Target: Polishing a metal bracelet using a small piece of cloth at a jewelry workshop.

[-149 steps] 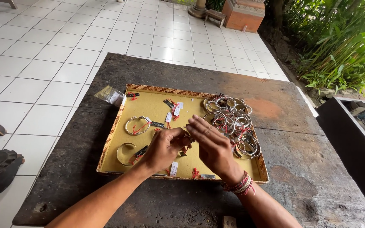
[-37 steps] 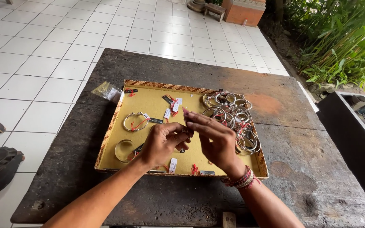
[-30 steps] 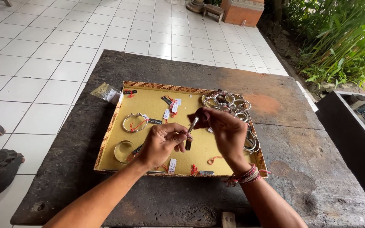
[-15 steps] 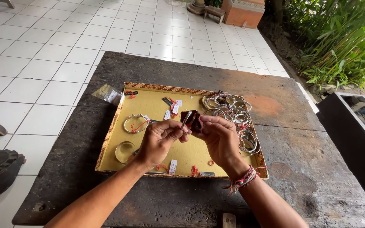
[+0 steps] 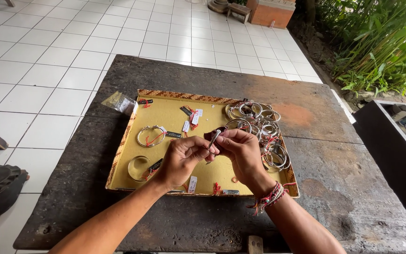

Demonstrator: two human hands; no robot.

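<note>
From the head camera, the left hand (image 5: 180, 160) and the right hand (image 5: 241, 151) meet fingertip to fingertip over the shallow yellow-lined tray with a woven patterned rim (image 5: 123, 141), both curled tight and pinching a small slim silver metal piece (image 5: 214, 139) between them, held tilted just above the tray's middle. A heap of silver bangles (image 5: 264, 134) lies in the tray just right of the right hand, a single silver bangle tied with red thread (image 5: 150, 135) sits to the left, and the tray rests on a dark weathered wooden table (image 5: 175, 75).

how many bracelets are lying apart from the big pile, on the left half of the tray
2. One thin silver bracelet with red thread lies at mid-left of the tray; a wider cuff lies below it, near the front-left corner. The hands may hide others.
</note>
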